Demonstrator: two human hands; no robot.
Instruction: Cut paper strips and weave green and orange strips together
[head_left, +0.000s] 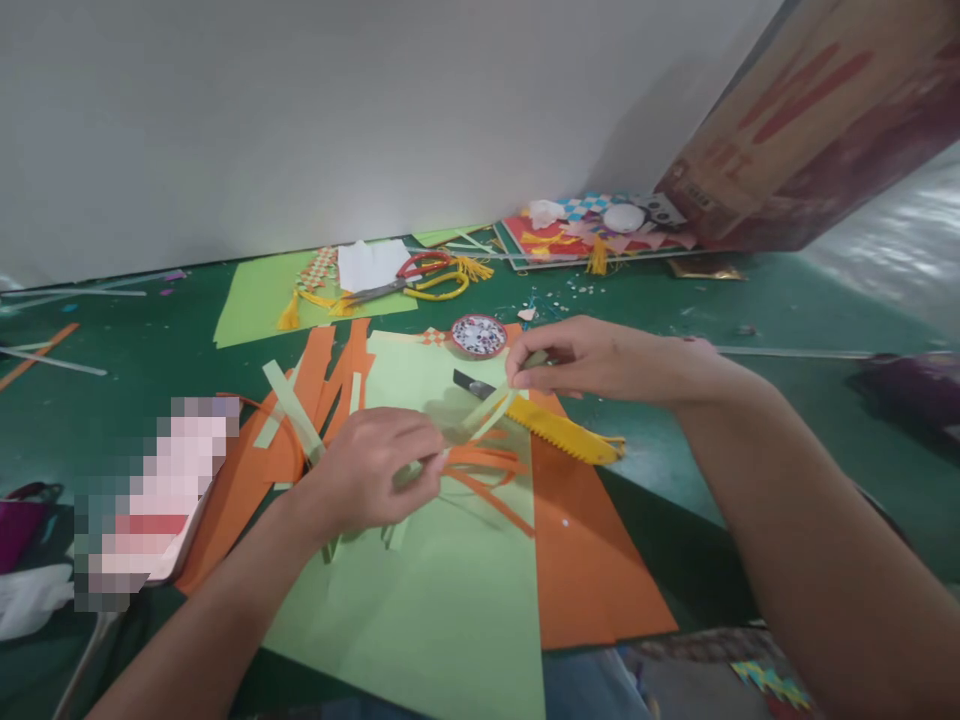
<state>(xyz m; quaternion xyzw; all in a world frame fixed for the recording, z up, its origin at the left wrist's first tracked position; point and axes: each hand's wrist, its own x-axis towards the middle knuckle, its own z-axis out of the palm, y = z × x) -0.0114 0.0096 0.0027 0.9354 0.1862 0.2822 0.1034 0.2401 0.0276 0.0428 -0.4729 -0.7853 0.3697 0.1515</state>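
Note:
My left hand is closed in a pinch on a bunch of orange paper strips, whose loose ends fan out to the right. Pale green strips also stick out around this hand; how they cross inside the fingers is hidden. My right hand pinches the end of a pale green paper strip that runs toward the left fingers. Both hands are above a pale green paper sheet. Just below my right hand lies a yellow utility knife, its dark blade pointing left.
Orange sheets lie under the green one. A small round patterned dish sits beyond the knife. Scissors rest farther back beside yellow tassels. A phone, partly blurred, is at left. A white wall closes off the back.

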